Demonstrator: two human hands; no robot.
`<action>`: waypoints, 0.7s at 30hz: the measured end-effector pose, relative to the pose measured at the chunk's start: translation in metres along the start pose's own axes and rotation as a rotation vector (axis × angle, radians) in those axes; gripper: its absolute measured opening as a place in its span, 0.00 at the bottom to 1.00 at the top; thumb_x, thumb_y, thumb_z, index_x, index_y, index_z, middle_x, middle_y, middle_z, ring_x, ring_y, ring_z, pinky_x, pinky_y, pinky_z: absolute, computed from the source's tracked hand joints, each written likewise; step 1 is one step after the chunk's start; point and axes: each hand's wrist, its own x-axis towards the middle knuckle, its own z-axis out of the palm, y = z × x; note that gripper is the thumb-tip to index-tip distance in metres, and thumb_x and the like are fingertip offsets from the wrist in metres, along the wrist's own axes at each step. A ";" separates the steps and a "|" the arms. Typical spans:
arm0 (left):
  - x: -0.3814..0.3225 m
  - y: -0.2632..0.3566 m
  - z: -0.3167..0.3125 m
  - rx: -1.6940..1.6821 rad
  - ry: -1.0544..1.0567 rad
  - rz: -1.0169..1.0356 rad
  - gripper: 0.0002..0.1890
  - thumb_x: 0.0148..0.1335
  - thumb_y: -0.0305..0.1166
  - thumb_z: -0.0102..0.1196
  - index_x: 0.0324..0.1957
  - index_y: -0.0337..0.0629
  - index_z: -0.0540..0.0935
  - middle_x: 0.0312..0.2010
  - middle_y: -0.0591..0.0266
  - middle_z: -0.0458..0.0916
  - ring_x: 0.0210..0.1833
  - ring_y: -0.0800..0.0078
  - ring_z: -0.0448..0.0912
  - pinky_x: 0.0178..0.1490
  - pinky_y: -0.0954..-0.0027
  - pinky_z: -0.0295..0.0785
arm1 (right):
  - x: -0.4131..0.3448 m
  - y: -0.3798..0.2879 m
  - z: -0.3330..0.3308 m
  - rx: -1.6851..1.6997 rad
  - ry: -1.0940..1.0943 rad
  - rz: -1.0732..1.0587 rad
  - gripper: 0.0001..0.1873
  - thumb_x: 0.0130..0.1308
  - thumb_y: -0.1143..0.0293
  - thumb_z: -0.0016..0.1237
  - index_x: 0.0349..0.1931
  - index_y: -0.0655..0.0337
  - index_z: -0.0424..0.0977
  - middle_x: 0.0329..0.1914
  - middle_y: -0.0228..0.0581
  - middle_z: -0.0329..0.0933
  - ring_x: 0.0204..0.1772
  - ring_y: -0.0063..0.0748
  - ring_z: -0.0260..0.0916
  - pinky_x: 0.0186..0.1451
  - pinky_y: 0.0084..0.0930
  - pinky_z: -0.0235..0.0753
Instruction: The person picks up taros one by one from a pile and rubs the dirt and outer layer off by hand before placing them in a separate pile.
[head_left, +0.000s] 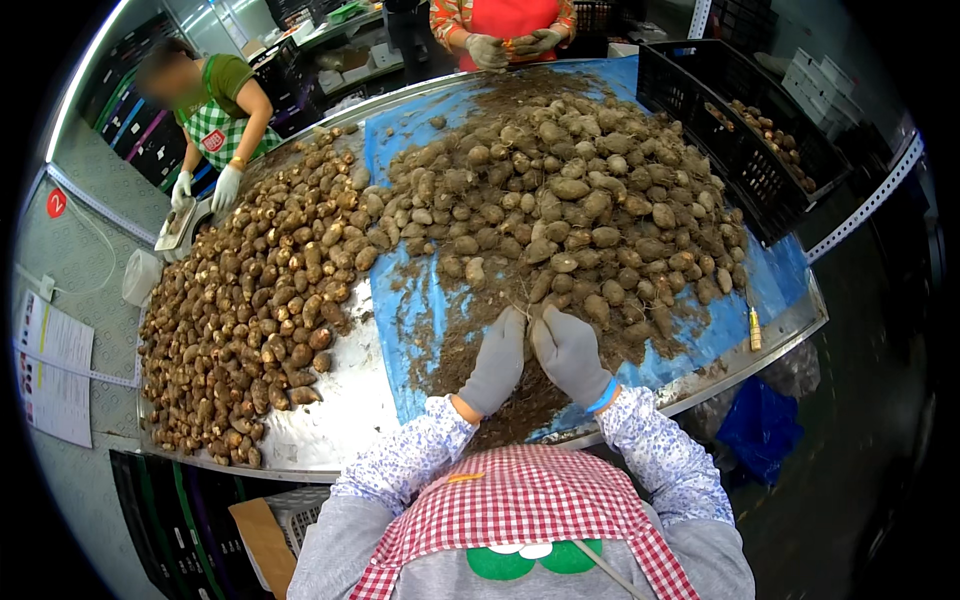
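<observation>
My left hand (496, 364), in a grey glove, is above loose soil (457, 352) in front of me. Beside it is my right hand (574, 356), gloved alike with a blue cuff. The fingertips of both point inward and almost meet. A thin pale root strand (523, 311) shows at the fingertips; whether either hand grips it, or a small corm hidden by the fingers, I cannot tell. Just beyond lies a heap of soil-covered, hairy taro corms (570, 187) on a blue plastic sheet (405, 315). Cleaner corms with pale cut ends (262, 300) form another heap at left.
A yellow-handled knife (754, 330) lies near the right edge of the metal table (330, 427). A black plastic crate (720, 135) with some corms stands far right. One gloved co-worker (232, 112) handles a scale (180, 232) at left; another (514, 15) stands opposite.
</observation>
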 end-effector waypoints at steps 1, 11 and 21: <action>0.001 0.007 -0.003 0.170 0.038 0.136 0.20 0.70 0.44 0.41 0.51 0.37 0.73 0.24 0.60 0.78 0.22 0.67 0.77 0.27 0.65 0.72 | 0.001 0.000 0.007 0.036 0.015 0.088 0.09 0.64 0.68 0.44 0.29 0.64 0.69 0.25 0.49 0.70 0.27 0.50 0.69 0.28 0.39 0.68; 0.008 0.017 -0.041 0.707 -0.006 0.633 0.21 0.66 0.39 0.47 0.55 0.37 0.70 0.25 0.54 0.78 0.23 0.60 0.77 0.26 0.62 0.72 | -0.007 0.017 0.038 0.232 0.097 0.116 0.13 0.70 0.65 0.39 0.38 0.68 0.68 0.27 0.52 0.70 0.24 0.48 0.66 0.27 0.34 0.65; -0.002 0.055 -0.030 -0.744 0.108 -0.795 0.20 0.71 0.47 0.36 0.42 0.41 0.75 0.26 0.65 0.77 0.19 0.76 0.71 0.21 0.75 0.64 | -0.023 0.026 0.019 0.170 -0.197 0.295 0.15 0.69 0.64 0.42 0.47 0.67 0.68 0.38 0.55 0.74 0.40 0.51 0.73 0.41 0.40 0.70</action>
